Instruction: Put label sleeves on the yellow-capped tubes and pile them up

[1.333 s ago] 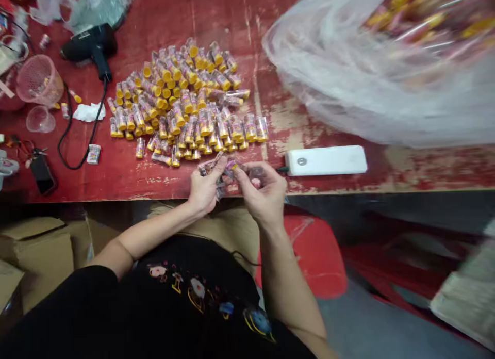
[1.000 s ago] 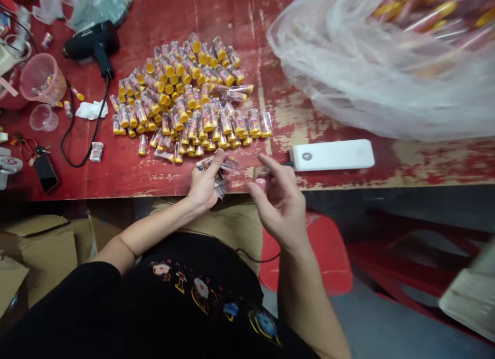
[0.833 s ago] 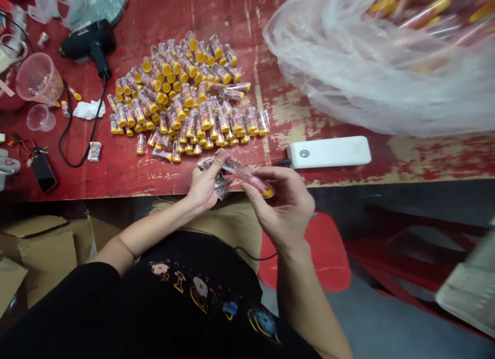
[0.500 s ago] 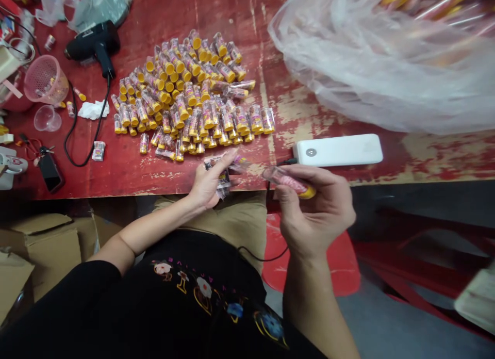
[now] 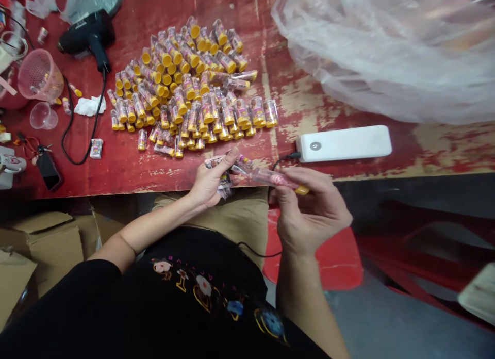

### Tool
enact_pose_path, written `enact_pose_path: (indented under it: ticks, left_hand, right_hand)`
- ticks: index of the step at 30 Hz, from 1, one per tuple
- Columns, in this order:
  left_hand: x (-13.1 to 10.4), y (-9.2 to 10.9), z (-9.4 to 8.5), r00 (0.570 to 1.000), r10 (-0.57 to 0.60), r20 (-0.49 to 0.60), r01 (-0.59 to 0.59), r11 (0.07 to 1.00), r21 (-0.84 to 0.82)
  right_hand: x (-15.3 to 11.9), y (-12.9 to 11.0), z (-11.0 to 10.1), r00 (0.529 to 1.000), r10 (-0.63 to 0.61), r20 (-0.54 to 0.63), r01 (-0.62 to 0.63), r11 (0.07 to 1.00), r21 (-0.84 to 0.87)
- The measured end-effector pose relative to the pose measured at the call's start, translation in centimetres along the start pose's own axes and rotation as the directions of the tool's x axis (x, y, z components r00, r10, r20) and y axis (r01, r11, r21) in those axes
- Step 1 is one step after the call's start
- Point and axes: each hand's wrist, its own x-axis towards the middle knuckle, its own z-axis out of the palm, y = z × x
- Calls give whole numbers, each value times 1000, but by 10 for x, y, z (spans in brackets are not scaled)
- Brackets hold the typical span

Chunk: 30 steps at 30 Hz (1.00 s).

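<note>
My right hand (image 5: 311,209) is closed on a clear plastic tube (image 5: 276,178) with a yellow cap and pink contents. Its clear end points left and meets a printed plastic sleeve (image 5: 242,164); whether it is inside the sleeve I cannot tell. My left hand (image 5: 212,181) pinches that sleeve between thumb and fingers, with more printed wraps bunched in the palm. Beyond the hands lies a large group of wrapped yellow-capped tubes (image 5: 204,109), most with caps toward me.
A white power bank (image 5: 346,144) with a cable lies right of the tubes, near the table edge. Behind it bulges a big clear plastic bag (image 5: 371,65). At the left are a black heat gun (image 5: 91,36), a pink basket (image 5: 40,75) and a phone (image 5: 49,170).
My right hand has brought the tube left, so its clear end now meets the sleeve at my left hand. The left hand has hardly moved. The view has shifted slightly.
</note>
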Motion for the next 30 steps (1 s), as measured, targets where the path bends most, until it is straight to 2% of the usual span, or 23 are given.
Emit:
enact_pose_path:
  ticks: [3, 8, 11, 14, 16, 21, 26, 30]
  left_hand:
    - [1, 0, -2, 999, -21, 34, 21, 1000, 0]
    - [0, 2, -2, 995, -77, 57, 77, 997, 7]
    - [-3, 4, 1, 996, -78, 42, 78, 997, 12]
    - [-6, 4, 2, 997, -63, 34, 62, 997, 42]
    - [-7, 3, 2, 999, -39, 34, 37, 997, 70]
    - [-12, -4, 0, 996, 11, 89, -24, 987, 156]
    - [-17, -6, -1, 985, 56, 164, -85, 982, 171]
    - [-17, -5, 0, 994, 22, 110, -43, 979, 197]
  right_hand:
    - [1, -3, 0, 991, -137, -9, 136, 990, -44]
    - [-1, -4, -5, 991, -106, 86, 113, 990, -85]
    - [-2, -3, -10, 978, -188, 94, 202, 966, -163]
    - [-5, -4, -15, 945, -157, 288, 203, 969, -139]
    - [-8, -3, -18, 926, -132, 354, 181, 977, -109]
    - [-10, -1, -11, 957, -156, 246, 186, 977, -104]
    - [-7, -4, 2, 982, -151, 111, 163, 981, -109]
    - [-10, -5, 5, 994, -96, 59, 103, 986, -129]
